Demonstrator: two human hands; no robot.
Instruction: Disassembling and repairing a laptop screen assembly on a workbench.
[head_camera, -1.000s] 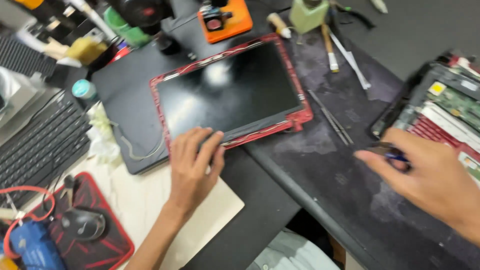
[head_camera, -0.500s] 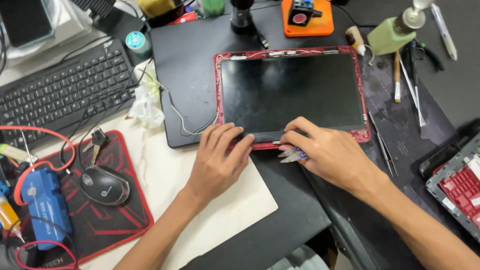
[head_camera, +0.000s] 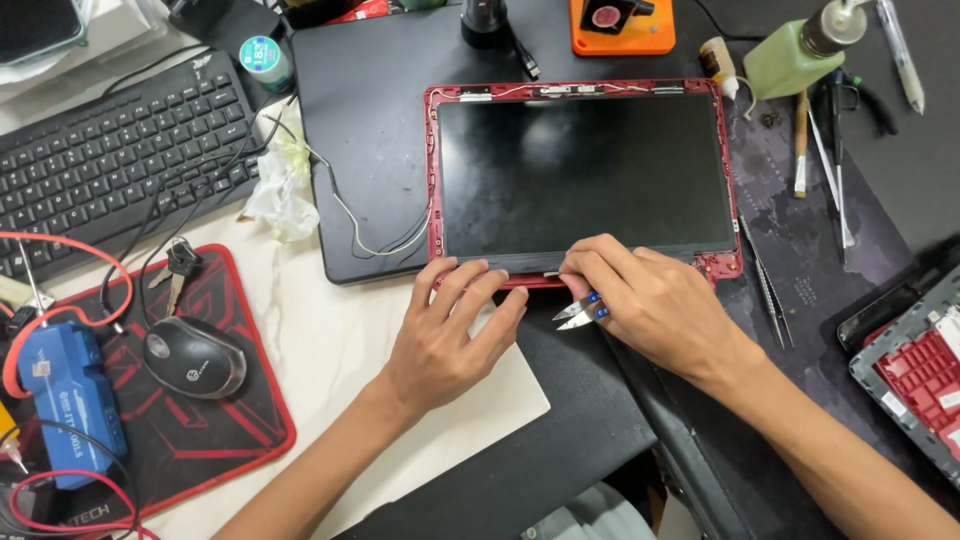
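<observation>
A laptop screen panel (head_camera: 585, 175) lies face up in its red lid frame (head_camera: 432, 180) on a black mat. My left hand (head_camera: 450, 335) rests flat at the frame's lower left edge, its fingertips touching the red rim. My right hand (head_camera: 645, 300) sits at the lower edge of the panel and grips a small pair of tweezers with blue handles (head_camera: 578, 314); the metal tips stick out to the left under my palm. Thin wires (head_camera: 375, 235) trail from the frame's left side.
A black keyboard (head_camera: 110, 150) and a mouse (head_camera: 193, 356) on a red-black pad lie at the left. A blue device (head_camera: 65, 400) with red cable sits bottom left. A green bottle (head_camera: 795, 55), an orange tool (head_camera: 622, 25), tweezers (head_camera: 765, 285) and a red laptop base (head_camera: 915, 365) lie at right.
My right hand came from the far right with the blue-handled tool to the frame's lower edge. My left hand stayed at the lower left of the frame. The view shifted.
</observation>
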